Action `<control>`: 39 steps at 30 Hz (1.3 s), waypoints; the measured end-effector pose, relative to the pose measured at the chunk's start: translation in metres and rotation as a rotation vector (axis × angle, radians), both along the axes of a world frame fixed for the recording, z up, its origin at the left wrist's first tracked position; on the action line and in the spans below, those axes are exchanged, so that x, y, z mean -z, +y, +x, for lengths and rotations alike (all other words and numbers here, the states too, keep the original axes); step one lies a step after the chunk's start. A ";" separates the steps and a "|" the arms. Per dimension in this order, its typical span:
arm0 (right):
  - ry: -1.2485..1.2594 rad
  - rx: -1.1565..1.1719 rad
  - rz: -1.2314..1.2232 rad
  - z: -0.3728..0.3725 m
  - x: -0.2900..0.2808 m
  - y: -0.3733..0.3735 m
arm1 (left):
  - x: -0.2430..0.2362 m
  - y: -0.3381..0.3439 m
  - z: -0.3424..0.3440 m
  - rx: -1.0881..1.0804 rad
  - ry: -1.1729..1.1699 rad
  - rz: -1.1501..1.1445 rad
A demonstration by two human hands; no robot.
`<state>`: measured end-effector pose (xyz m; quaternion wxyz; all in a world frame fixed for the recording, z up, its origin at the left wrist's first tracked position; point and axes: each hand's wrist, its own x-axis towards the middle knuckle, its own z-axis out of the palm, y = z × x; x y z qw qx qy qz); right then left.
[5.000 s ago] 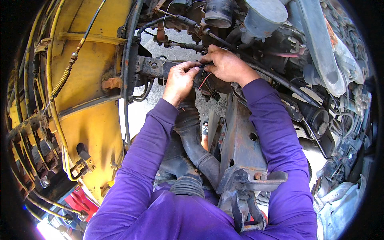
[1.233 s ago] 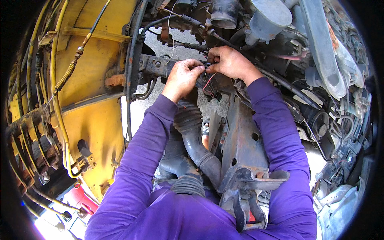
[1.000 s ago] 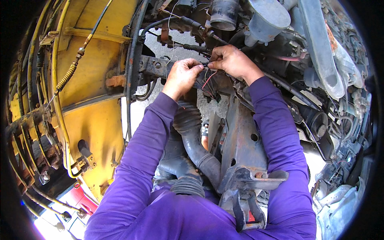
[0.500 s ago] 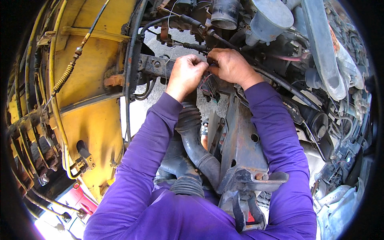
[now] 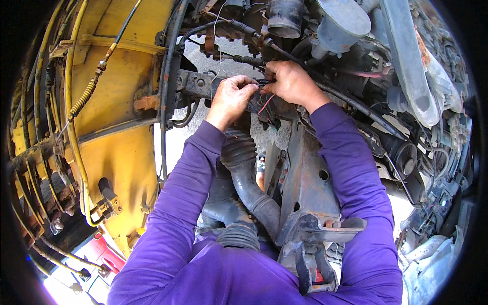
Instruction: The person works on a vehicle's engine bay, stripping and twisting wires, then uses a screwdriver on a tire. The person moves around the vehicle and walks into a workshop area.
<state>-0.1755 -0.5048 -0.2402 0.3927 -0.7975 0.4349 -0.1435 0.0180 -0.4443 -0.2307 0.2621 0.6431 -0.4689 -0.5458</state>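
Side by side over the dark steel frame member point(image 5: 194, 82), both hands pinch a small dark bundle of wire point(image 5: 258, 83); its exact parts are too small to tell. My left hand point(image 5: 233, 99) has thumb and forefinger closed on it from the left. My right hand point(image 5: 288, 83) grips it from the right, fingertips curled. A thin red wire point(image 5: 266, 104) and other thin wires dangle below, near a dark cluster point(image 5: 267, 119). A thin white wire point(image 5: 220, 56) hangs just above my left hand. Purple sleeves cover both forearms.
A yellow panel point(image 5: 112, 173) with hoses and a spring-wrapped cable point(image 5: 86, 94) fills the left. A corrugated duct point(image 5: 241, 155) and grey bracket point(image 5: 310, 193) lie between my arms. A grey reservoir point(image 5: 343, 23), long bar point(image 5: 409, 66) and rod point(image 5: 371, 114) crowd the upper right.
My hands stay at the same spot, shifting slightly. Half a second ago they were closer together; now the fingertips are a little apart and more of the red wire shows.
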 end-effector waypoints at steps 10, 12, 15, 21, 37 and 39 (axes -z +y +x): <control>-0.058 0.086 0.299 -0.003 -0.004 -0.008 | -0.006 -0.005 0.001 0.001 -0.038 0.028; -0.006 0.072 0.219 -0.002 -0.008 -0.009 | 0.000 -0.007 0.000 0.023 -0.079 0.070; -0.036 0.001 0.123 -0.001 -0.002 -0.006 | 0.007 -0.010 0.002 -0.033 -0.018 0.142; -0.038 -0.080 0.020 -0.005 -0.001 -0.002 | -0.003 -0.012 -0.004 -0.098 0.059 0.144; 0.000 -0.089 -0.035 -0.005 0.009 -0.001 | -0.009 0.003 -0.024 0.213 -0.845 -0.297; 0.021 -0.086 -0.060 -0.003 0.008 0.000 | 0.008 0.000 -0.016 0.204 -0.745 -0.335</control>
